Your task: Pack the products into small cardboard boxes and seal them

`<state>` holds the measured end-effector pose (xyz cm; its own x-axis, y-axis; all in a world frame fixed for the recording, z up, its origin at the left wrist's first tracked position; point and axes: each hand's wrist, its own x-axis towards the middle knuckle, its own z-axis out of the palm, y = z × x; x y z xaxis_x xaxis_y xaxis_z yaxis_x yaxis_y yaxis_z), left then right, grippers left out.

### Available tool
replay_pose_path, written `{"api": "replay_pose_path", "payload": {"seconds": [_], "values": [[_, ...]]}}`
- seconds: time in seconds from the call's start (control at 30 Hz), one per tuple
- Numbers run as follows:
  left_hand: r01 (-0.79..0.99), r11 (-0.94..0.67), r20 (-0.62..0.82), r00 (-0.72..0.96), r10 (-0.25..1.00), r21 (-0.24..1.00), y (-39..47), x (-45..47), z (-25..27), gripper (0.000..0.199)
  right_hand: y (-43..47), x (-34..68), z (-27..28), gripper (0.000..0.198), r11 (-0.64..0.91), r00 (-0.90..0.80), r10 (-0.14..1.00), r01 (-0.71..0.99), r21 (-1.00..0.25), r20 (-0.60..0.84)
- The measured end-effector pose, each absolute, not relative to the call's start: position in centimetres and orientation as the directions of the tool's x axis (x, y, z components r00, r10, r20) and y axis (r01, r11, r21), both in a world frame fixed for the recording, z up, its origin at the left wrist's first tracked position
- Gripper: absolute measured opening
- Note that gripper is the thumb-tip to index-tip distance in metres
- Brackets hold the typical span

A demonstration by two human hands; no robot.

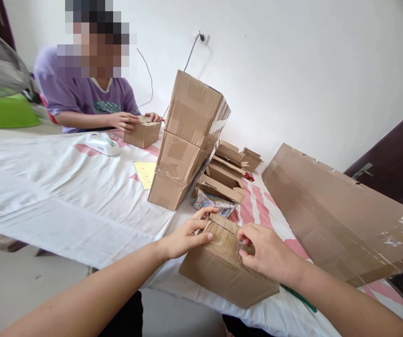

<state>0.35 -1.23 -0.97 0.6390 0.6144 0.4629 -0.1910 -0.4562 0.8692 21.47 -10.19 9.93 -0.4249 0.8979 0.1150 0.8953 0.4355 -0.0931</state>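
Observation:
A closed cardboard box (pixel 219 276) sits at the table's near edge, turned at an angle to me. My left hand (pixel 192 234) grips its upper left corner, the thumb on top and the fingers reaching over the far side. On the right end of the top, my right hand (pixel 262 250) is closed in a pinch, with the fingertips against a shiny strip of what looks like clear tape (pixel 239 252). Beyond the box stands a stack of cardboard boxes (pixel 180 157). Right of the stack lie several opened cartons (pixel 222 180) and a patterned packet (pixel 213 203).
Across the table a person in a purple shirt (pixel 82 103) handles another small box (pixel 142 135). A white tape dispenser (pixel 102 144) and yellow card (pixel 144 174) lie on the white cloth (pixel 57 182). A large cardboard sheet (pixel 327 206) stands along the right. A green object (pixel 299 298) shows beneath my right forearm.

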Motion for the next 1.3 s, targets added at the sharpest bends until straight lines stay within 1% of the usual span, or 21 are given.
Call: {"api": "replay_pose_path", "payload": {"seconds": [0.1, 0.17, 0.23, 0.37, 0.5, 0.6, 0.77, 0.87, 0.93, 1.0, 1.07, 1.2, 1.3], "values": [[-0.194, -0.466, 0.473, 0.631, 0.614, 0.863, -1.4, 0.3, -0.8, 0.043, -9.9, 21.7, 9.9, 0.02, 0.45, -0.431, 0.887, 0.888, -0.099, 0.166], [-0.198, -0.47, 0.478, 0.63, 0.612, 0.861, -1.4, 0.2, -0.8, 0.043, -10.0, 21.8, 10.2, 0.019, 0.448, -0.425, 0.889, 0.885, -0.13, 0.169], [-0.199, -0.471, 0.48, 0.632, 0.608, 0.859, -1.2, 0.2, -0.9, 0.042, -10.3, 21.8, 10.6, 0.019, 0.469, -0.446, 0.878, 0.874, -0.129, 0.173], [-0.213, -0.496, 0.506, 0.629, 0.59, 0.842, -0.8, 0.4, -1.3, 0.042, -11.4, 21.8, 10.9, 0.017, 0.561, -0.548, 0.807, 0.828, 0.005, 0.219], [-0.207, -0.484, 0.494, 0.633, 0.596, 0.85, -1.0, 0.4, -1.1, 0.044, -11.9, 21.6, 10.3, 0.014, 0.579, -0.583, 0.786, 0.811, 0.084, 0.205], [-0.194, -0.465, 0.471, 0.64, 0.607, 0.864, -1.3, 0.2, -0.6, 0.043, -11.9, 21.6, 9.7, 0.01, 0.599, -0.626, 0.755, 0.779, 0.183, 0.193], [-0.198, -0.473, 0.48, 0.632, 0.608, 0.859, -1.2, 0.2, -0.9, 0.042, -11.7, 21.6, 9.3, 0.017, 0.602, -0.694, 0.703, 0.698, 0.389, 0.157], [-0.201, -0.486, 0.493, 0.625, 0.606, 0.851, -0.8, 0.5, -1.6, 0.042, -11.6, 21.5, 9.2, 0.02, 0.626, -0.75, 0.65, 0.618, 0.476, 0.119], [-0.203, -0.494, 0.501, 0.622, 0.602, 0.845, -0.6, 0.6, -1.9, 0.042, -11.2, 21.5, 9.1, 0.021, 0.637, -0.777, 0.621, 0.577, 0.512, 0.103], [-0.201, -0.494, 0.5, 0.622, 0.602, 0.846, -0.6, 0.6, -1.9, 0.042, -10.8, 21.7, 9.0, 0.019, 0.64, -0.779, 0.618, 0.578, 0.507, 0.108], [-0.2, -0.488, 0.495, 0.618, 0.61, 0.85, -0.7, 0.6, -1.8, 0.042, -10.3, 22.1, 8.9, 0.016, 0.63, -0.756, 0.637, 0.623, 0.465, 0.15], [-0.182, -0.467, 0.469, 0.624, 0.625, 0.865, -0.9, 0.5, -1.4, 0.042, -9.6, 23.0, 8.9, 0.016, 0.58, -0.647, 0.699, 0.762, 0.288, 0.305], [-0.188, -0.48, 0.483, 0.618, 0.62, 0.857, -1.0, 0.5, -1.3, 0.042, -9.3, 23.7, 9.0, 0.016, 0.546, -0.568, 0.73, 0.819, 0.175, 0.38]]}}
